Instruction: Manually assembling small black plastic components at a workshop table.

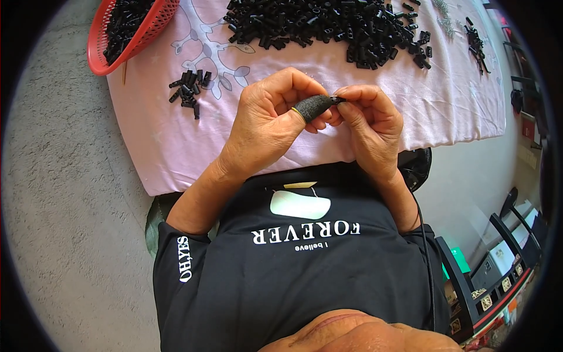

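My left hand [267, 120] and my right hand [375, 129] meet over the near part of the cloth-covered table. On my left thumb is a dark grey finger cot [314, 108] with a yellow edge. Pinched between the fingertips of both hands is a small black piece [336, 100], mostly covered by the fingers; its exact shape cannot be made out. Beyond my hands lies a large heap of short black tubular pieces [328, 23]. A smaller group of similar black pieces [190, 91] lies to the left of my left hand.
A red perforated basket [167, 17] holding more black pieces stands at the far left. Small silvery pieces [446, 20] and a cluster of thin black pieces [476, 47] lie at the far right. The pink patterned tablecloth [158, 141] hangs toward me. A dark chair-like frame [469, 281] stands at right.
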